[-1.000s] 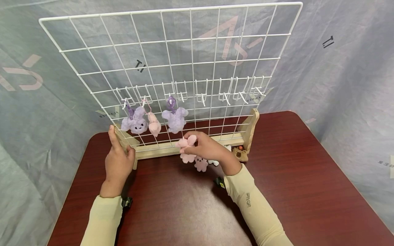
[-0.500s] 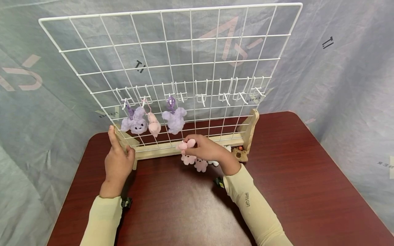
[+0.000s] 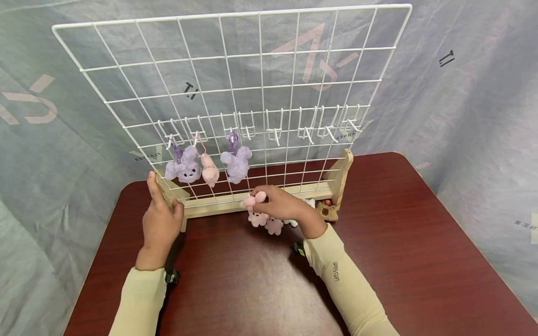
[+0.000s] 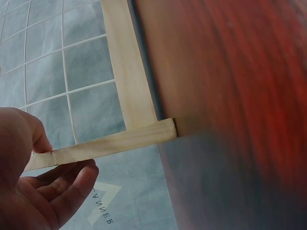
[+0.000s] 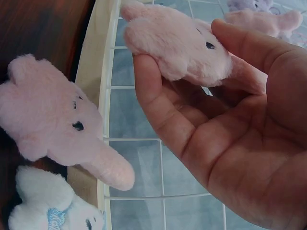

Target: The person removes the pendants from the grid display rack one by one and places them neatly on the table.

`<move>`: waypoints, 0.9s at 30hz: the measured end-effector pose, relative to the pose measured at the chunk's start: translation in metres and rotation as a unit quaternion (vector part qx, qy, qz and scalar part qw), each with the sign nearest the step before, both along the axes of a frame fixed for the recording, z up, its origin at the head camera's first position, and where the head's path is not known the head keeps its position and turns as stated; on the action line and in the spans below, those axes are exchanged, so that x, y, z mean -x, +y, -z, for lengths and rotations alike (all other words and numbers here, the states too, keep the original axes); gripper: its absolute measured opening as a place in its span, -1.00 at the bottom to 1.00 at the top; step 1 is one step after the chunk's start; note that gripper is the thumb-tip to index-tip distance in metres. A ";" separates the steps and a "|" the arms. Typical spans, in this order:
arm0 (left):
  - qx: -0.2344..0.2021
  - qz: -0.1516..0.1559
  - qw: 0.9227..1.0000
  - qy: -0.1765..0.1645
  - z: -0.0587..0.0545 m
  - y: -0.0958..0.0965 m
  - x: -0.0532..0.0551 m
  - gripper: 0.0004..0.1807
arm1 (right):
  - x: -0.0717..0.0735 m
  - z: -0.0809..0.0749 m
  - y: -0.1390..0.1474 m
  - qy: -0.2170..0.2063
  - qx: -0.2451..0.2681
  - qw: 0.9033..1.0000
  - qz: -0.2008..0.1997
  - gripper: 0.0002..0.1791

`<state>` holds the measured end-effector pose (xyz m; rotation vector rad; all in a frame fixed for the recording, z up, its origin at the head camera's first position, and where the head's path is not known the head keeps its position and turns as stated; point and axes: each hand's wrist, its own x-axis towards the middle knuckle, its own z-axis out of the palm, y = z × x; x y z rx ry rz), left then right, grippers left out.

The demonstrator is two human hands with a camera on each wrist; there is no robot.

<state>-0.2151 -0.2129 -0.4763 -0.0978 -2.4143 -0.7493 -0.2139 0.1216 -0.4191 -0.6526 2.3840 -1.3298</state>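
My right hand [image 3: 283, 203] holds a pink plush bunny keychain [image 5: 177, 43] between thumb and fingers, low in front of the wire grid's base. Its ears stick up past my fingertips in the head view. Just below and right of it is a second pink plush bunny [image 3: 274, 226], with a white plush toy [image 5: 43, 201] beside that one. At the far left, my left hand [image 3: 163, 226] grips the wooden side support [image 4: 110, 143] of the grid stand, thumb on one side and fingers on the other.
The white wire grid [image 3: 260, 56] stands upright with a row of white hooks [image 3: 275, 133]. From hooks on its left hang two purple plush toys [image 3: 237, 165] and a pink plush toy [image 3: 210, 171]. A brown plush toy [image 3: 326, 212] lies by the right wooden foot [image 3: 344, 175].
The pink bunny in my right hand has tipped and sits slightly lower, with the hand a little lower too. The right purple toy has turned on its hook. My left hand stays put.
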 end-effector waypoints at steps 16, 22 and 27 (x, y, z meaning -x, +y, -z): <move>-0.002 0.000 1.000 0.002 0.001 0.002 0.000 0.02 | 0.005 0.010 0.000 0.019 -0.036 0.999 0.003 -0.72; -0.003 -0.003 1.000 0.003 0.000 0.001 0.001 0.01 | 0.007 0.015 -0.001 0.020 -0.023 1.000 -0.007 -0.75; -0.002 -0.004 1.000 -0.003 0.000 0.000 0.001 0.02 | 0.008 0.017 -0.002 0.021 -0.019 0.999 -0.018 -0.77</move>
